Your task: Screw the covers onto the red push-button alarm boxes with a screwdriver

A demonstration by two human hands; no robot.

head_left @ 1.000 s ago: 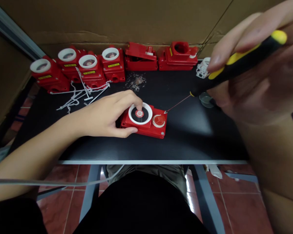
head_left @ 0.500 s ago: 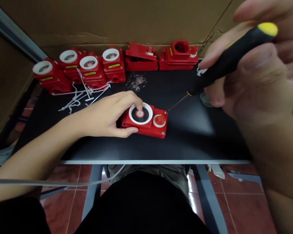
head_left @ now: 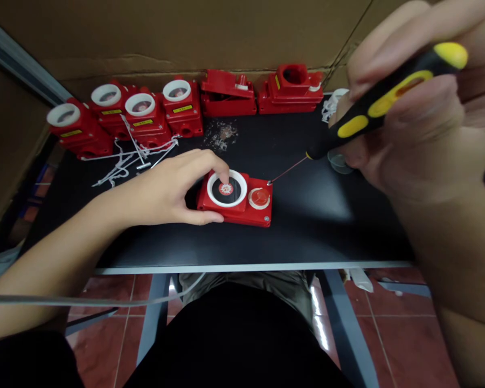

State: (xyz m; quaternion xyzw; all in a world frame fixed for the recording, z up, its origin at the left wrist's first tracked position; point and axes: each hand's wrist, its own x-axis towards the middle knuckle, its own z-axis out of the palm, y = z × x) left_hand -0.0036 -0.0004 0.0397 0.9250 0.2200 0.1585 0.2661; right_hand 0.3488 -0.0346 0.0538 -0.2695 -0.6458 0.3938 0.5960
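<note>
A red box-shaped device (head_left: 242, 213) lies on the black table, with a white ring around a dark round window and a red knob (head_left: 260, 197) at its right end. My left hand (head_left: 186, 188) grips the device's left side, its index finger on the window inside the ring and its thumb along the near edge. In my right hand (head_left: 420, 118) is a screwdriver (head_left: 364, 121) with a black and yellow handle. Its thin shaft slants down to the left, and the tip meets a screw at the device's far right corner. Another screw (head_left: 267, 218) shows at the near right corner.
Several similar red devices (head_left: 145, 126) stand at the back left, with white cords (head_left: 123, 167) and metal T-shaped rods before them. Farther right are a device with a raised lid (head_left: 228, 97) and another red housing (head_left: 289, 94). Shavings (head_left: 222, 134) and a small clear cup (head_left: 340, 161) are on the table.
My right hand has turned the screwdriver handle, so its yellow patches now face me. The tip stays at the corner screw. My left hand keeps its hold; the whole view has shifted slightly.
</note>
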